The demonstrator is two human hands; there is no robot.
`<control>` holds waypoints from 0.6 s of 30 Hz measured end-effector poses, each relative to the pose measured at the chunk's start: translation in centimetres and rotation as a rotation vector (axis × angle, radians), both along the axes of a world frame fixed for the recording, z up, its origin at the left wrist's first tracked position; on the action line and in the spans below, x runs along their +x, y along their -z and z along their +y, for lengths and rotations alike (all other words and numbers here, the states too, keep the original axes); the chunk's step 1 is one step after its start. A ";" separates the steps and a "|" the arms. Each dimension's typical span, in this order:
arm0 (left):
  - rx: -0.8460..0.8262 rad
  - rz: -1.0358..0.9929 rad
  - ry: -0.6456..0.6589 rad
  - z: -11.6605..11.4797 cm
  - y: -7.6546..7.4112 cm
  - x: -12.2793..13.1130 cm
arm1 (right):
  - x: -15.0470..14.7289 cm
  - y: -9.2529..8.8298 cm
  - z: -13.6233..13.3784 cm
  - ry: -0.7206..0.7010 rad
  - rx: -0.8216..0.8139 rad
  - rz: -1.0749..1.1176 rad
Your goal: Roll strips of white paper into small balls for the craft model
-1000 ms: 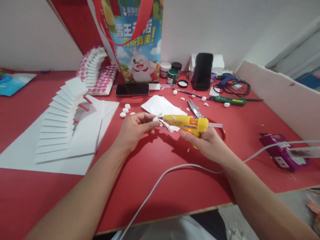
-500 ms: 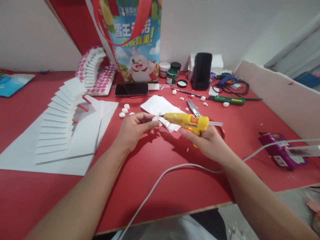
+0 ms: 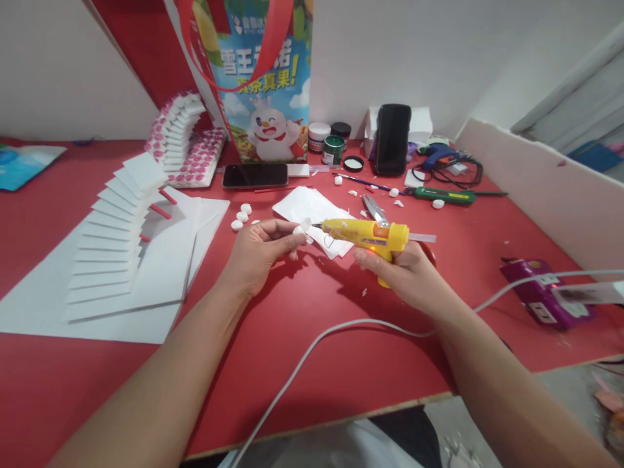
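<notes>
My right hand (image 3: 407, 270) is wrapped round the handle of a yellow hot glue gun (image 3: 361, 234), with a clear glue stick (image 3: 423, 238) poking out of its back end. The gun's nozzle points left, close to a small white piece (image 3: 304, 229) pinched between the thumb and fingers of my left hand (image 3: 266, 253). Whether nozzle and piece touch I cannot tell. Several white rounded pieces (image 3: 242, 216) lie just beyond my left hand. Under the gun is a stack of white paper (image 3: 307, 203), and behind it are scissors (image 3: 375, 209), partly hidden.
A fanned white card staircase (image 3: 104, 240) lies on white sheets at left. Behind stand a colourful bag (image 3: 268, 84), paint jars (image 3: 333, 151) and a propped black phone (image 3: 392, 140). A flat phone (image 3: 255, 175), green-handled tool (image 3: 444, 195), purple box (image 3: 546, 292) and white cord (image 3: 336, 328) also lie about.
The glue gun's nozzle has drawn slightly right, away from the white piece. My left hand keeps its pinch, and the whole view has shifted a little.
</notes>
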State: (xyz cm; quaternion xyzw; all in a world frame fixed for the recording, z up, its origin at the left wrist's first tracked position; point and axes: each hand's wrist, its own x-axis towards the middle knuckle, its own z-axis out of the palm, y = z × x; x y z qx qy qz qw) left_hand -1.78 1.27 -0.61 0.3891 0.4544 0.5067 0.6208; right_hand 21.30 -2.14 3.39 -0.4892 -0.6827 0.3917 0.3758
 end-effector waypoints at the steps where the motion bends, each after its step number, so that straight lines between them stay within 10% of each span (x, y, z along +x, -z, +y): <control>1: -0.001 -0.013 -0.004 0.0 0.0 0.0 | 0.1 -0.1 0.0 -0.016 -0.009 -0.010; 10: -0.020 -0.069 0.031 -0.2 -0.2 0.2 | 1.1 -0.4 -0.2 0.057 -0.018 -0.037; 18: 0.065 -0.025 0.096 -0.7 -0.1 0.4 | 7.6 0.0 0.4 0.723 0.000 -0.203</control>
